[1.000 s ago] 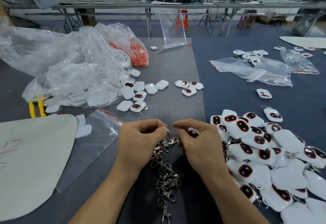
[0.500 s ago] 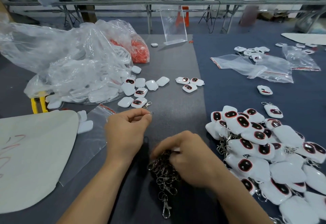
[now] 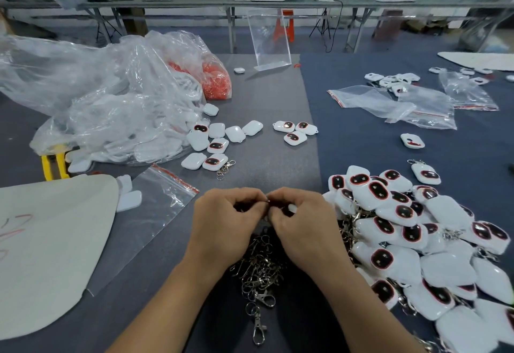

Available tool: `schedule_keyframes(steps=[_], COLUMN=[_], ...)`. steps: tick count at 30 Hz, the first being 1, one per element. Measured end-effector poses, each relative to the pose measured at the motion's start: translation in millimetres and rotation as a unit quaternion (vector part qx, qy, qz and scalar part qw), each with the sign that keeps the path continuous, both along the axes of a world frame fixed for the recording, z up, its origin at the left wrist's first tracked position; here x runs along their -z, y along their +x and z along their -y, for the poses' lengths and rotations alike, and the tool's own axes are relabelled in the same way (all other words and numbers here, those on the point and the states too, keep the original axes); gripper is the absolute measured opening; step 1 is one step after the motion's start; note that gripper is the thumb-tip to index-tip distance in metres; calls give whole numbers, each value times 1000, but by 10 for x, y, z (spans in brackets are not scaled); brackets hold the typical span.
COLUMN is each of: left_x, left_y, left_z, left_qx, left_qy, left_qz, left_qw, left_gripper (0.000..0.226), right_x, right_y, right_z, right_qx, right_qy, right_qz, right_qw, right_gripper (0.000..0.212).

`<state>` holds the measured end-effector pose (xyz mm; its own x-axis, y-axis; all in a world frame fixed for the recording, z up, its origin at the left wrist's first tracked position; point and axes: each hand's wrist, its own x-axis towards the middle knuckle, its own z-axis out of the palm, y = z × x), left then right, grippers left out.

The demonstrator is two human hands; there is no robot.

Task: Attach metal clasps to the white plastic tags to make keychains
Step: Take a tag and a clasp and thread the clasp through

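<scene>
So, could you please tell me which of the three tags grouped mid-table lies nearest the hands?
The front tag, closest to the right hand. The rear-left tag and the rear-right tag lie side by side just behind it, farther away.

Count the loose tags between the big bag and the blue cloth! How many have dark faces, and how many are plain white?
Dark-face tags: 6
Plain white tags: 7, counting the far one by the clear stand
Total: 13
</scene>
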<state>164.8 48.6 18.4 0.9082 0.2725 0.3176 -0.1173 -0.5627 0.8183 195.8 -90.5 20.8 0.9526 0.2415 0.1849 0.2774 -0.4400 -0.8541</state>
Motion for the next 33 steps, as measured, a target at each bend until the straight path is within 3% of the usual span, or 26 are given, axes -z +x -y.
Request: schedule_keyframes(steps=[3, 8, 19, 27, 33], left_x=[-2, -10, -40, -50, -104], left_y=[27, 19, 0, -4, 21], left_z=[-35, -17, -47, -55, -30], left_qx=[-4, 33, 75, 107, 126], left_qy=[-44, -91, -99, -158, -271], left_qz=[-4, -22, -65, -63, -39], left_qw=[999, 995, 990, 980, 953], left_gripper=[21, 22, 13, 9, 4], right_x=[-16, -30, -28, -29, -70], right_y=[28, 43, 64, 47, 43], right_z=[35, 67, 149, 152, 128], right_qx=[34, 48, -28, -48, -58], right_qy=[29, 49, 62, 100, 181], right_qz=[8, 9, -14, -28, -64], right_qw=[999, 998, 998, 993, 980], right_gripper=[15, 23, 26, 32, 23])
